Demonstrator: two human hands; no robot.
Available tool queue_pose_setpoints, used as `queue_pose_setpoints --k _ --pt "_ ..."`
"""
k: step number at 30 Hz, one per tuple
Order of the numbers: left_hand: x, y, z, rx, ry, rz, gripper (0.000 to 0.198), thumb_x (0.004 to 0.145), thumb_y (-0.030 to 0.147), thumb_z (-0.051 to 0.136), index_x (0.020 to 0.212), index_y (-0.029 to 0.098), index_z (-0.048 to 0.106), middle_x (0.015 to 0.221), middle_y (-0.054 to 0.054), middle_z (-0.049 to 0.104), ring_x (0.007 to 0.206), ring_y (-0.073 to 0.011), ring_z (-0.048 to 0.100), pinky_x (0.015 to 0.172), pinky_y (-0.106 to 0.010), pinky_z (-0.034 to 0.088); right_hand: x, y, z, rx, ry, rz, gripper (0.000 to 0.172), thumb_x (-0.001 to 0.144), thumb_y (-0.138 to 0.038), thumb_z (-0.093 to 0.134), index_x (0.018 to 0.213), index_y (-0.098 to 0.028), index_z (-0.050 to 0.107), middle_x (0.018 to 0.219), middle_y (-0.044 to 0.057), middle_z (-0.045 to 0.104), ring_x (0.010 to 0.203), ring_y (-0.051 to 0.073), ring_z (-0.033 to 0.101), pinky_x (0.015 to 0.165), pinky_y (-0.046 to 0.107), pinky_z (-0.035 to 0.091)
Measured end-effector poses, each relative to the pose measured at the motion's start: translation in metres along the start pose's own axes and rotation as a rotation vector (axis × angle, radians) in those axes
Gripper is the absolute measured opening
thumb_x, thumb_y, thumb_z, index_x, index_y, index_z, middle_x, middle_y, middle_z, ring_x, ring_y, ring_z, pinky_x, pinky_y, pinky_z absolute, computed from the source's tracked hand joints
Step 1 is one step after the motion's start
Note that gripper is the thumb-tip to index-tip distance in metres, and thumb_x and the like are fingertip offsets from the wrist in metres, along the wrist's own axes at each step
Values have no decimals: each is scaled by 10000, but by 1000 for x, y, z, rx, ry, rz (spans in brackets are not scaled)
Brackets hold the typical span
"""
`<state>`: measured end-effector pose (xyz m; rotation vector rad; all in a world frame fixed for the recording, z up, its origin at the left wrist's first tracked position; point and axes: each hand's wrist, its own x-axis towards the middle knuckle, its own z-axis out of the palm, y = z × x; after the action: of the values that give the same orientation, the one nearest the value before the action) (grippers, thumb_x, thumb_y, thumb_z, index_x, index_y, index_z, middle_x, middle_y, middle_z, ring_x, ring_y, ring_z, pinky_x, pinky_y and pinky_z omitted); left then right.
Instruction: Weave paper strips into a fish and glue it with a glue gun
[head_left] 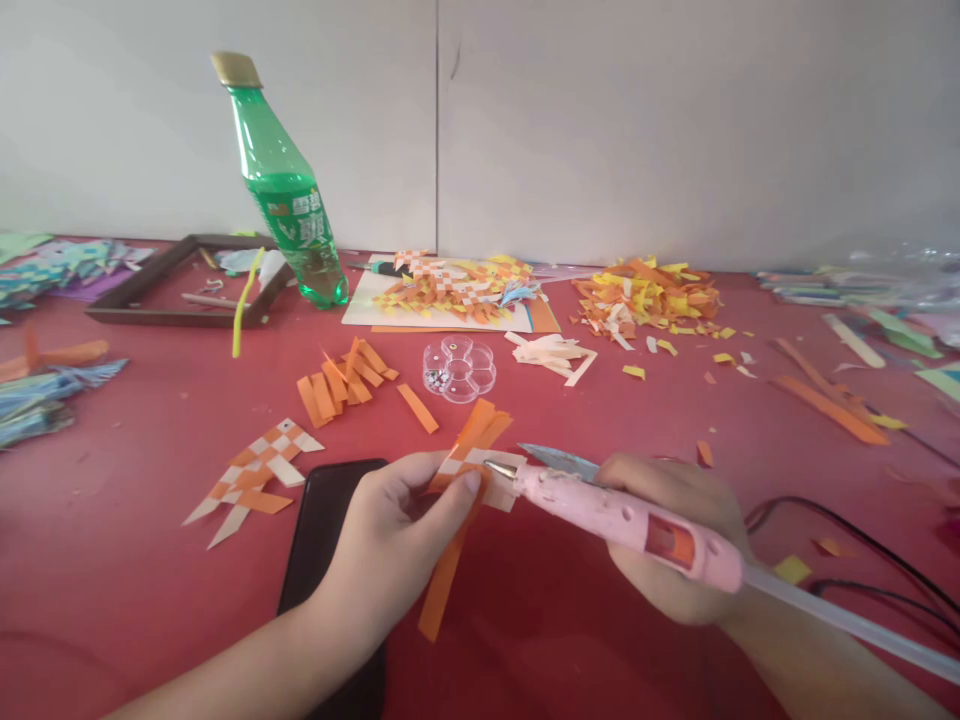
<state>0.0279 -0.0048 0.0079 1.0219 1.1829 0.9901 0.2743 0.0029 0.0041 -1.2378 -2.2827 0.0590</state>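
My left hand (397, 530) pinches a woven piece of orange and white paper strips (469, 470) just above the red table. My right hand (675, 530) grips a pink hot glue gun (622, 520), whose metal nozzle touches the woven piece at its right edge. A clear glue stick (847, 620) sticks out of the gun's back toward the lower right. Under my left wrist lies a black phone (322, 540). A scissor blade (559, 460) shows just behind the gun.
A finished woven orange-white piece (255, 475) lies to the left, loose orange strips (345, 385) and a clear flower-shaped box (459, 368) beyond. Farther back stand a green bottle (289, 200), a wooden frame (180, 290), and heaps of paper scraps (645, 295). Black cables (862, 540) run at right.
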Motion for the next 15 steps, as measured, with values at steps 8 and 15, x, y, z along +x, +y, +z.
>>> queue_pose_setpoints --k 8,15 --pt "1 0 0 21 6 11 206 842 360 690 961 216 775 867 -10 786 839 -170 730 726 -194 561 -2 1 3 -62 25 17 131 703 -155 557 676 -244 465 495 -40 463 449 133 431 457 276 292" --pt "0 3 2 35 17 8 203 830 340 693 951 202 778 872 -28 789 835 -192 731 729 -226 572 2 -3 -3 49 81 -17 124 741 -155 522 681 -238 451 507 -48 409 425 114 362 435 263 308"
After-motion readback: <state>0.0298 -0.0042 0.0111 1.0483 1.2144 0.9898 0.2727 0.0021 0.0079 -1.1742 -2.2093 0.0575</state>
